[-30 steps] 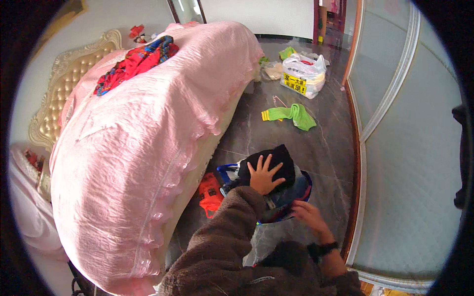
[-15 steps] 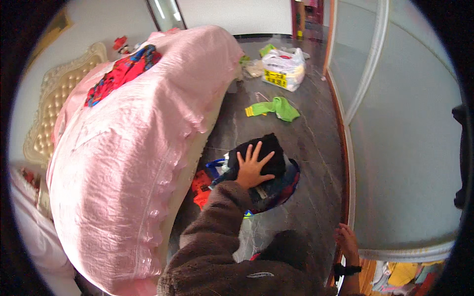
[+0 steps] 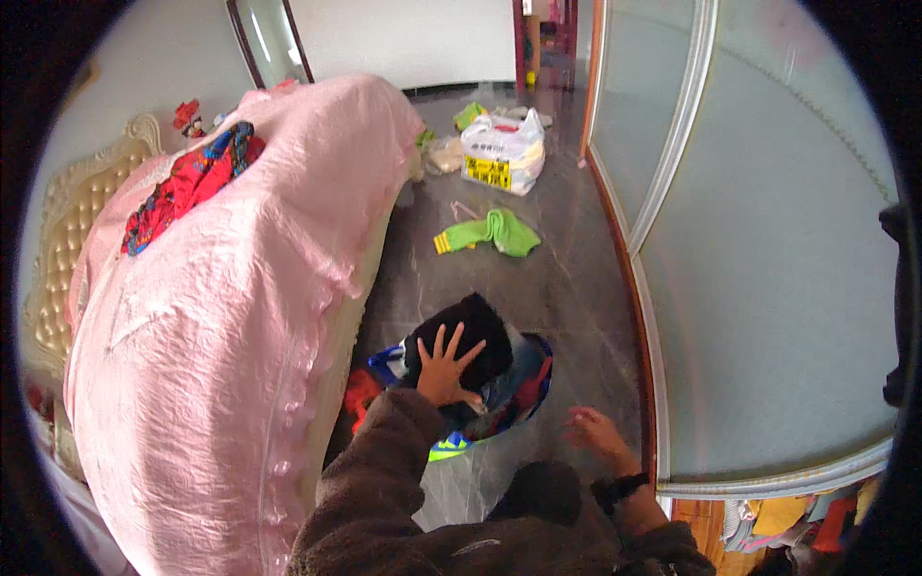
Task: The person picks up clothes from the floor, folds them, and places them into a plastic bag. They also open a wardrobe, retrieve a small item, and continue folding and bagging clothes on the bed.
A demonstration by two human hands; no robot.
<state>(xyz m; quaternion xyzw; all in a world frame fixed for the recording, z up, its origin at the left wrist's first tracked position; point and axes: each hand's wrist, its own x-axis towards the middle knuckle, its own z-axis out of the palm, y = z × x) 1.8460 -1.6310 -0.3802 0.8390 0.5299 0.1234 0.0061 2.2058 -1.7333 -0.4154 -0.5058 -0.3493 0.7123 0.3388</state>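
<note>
My left hand [image 3: 445, 369] lies with its fingers spread on a folded black garment [image 3: 479, 326], pressing on the top of a packed heap of clothes. Under it, a dark bag-like container [image 3: 538, 384] with a blue and red side stands on the floor; a blue strap or handle [image 3: 387, 363] shows at its left. Its lower part is partly hidden by my sleeve. Off to the right of the bag, my right hand [image 3: 597, 432] hangs in the air with loosely parted fingers and nothing in it. Red-orange cloth [image 3: 360, 394] lies beside the bag, partly behind my left arm.
A bed under a pink cover [image 3: 221, 355] runs along the left, with a red patterned cloth [image 3: 192, 187] on top. Ahead on the grey tiles lie a green garment [image 3: 495, 231] and a full white plastic bag [image 3: 507, 154]. Frosted sliding doors [image 3: 768, 317] line the right.
My right hand has come up and leftward from the wardrobe side toward the bag. My left hand stays on the black garment. The whole view has shifted somewhat.
</note>
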